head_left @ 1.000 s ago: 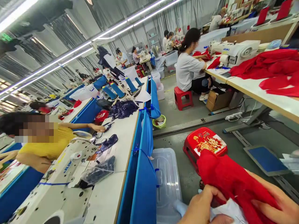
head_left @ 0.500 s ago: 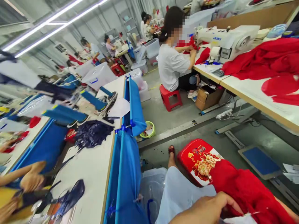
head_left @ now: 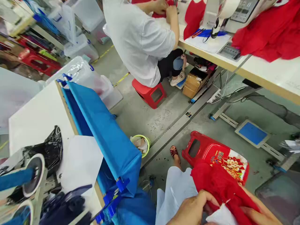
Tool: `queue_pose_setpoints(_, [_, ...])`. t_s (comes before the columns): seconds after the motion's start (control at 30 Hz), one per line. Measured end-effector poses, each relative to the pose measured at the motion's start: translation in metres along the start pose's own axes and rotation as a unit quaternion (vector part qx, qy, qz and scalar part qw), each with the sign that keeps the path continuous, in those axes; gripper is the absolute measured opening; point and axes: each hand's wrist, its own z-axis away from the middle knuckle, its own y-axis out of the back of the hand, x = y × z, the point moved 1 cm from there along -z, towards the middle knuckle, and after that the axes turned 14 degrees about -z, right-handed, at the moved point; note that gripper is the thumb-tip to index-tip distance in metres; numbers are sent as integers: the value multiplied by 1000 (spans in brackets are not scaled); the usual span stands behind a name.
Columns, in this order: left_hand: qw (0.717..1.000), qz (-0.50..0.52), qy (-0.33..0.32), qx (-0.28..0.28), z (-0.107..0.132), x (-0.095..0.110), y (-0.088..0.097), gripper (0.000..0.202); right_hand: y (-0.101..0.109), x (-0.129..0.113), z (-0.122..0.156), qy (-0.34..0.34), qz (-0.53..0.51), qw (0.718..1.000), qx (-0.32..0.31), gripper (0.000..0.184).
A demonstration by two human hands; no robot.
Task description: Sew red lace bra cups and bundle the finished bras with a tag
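Note:
A bundle of red cloth (head_left: 225,181) is bunched at the lower right, in front of the light blue clothing over my lap. My left hand (head_left: 193,207) pinches its near edge with thumb and fingers. At the cloth's right side, my right hand (head_left: 257,215) grips it, its fingers partly hidden in the folds and cut off by the frame. Between the two hands a white piece of fabric (head_left: 222,215) shows, with a loose white thread beside it.
A red stool (head_left: 208,150) with a flower print stands just beyond the cloth. On the left, a blue fabric trough (head_left: 100,122) edges a white table (head_left: 30,115). A co-worker (head_left: 145,40) sits at a sewing table (head_left: 264,75); a yellow-green basket (head_left: 147,143) is on the floor.
My view has swung down and closer to the sewing table. Both hands and the red cloth have shifted left in view, uncovering more of the stool; my right hand shows more.

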Motion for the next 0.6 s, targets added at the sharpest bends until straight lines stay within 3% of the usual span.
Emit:
queue_pose_setpoints(0.13, [998, 50, 40, 16, 14, -18, 37, 70, -50, -27, -20, -8, 20, 999, -46, 62])
queue_pose_setpoints(0.23, [995, 80, 64, 16, 25, -23, 59, 66, -74, -48, -28, -11, 45, 995, -92, 59])
queue_pose_setpoints(0.4, [990, 106, 96, 11, 43, -8, 90, 46, -95, -62, -43, 7, 95, 986, -141, 59])
queue_pose_setpoints(0.6, [987, 108, 98, 62, 55, 10, 124, 44, -136, -97, -63, 1, 75, 972, -223, 63])
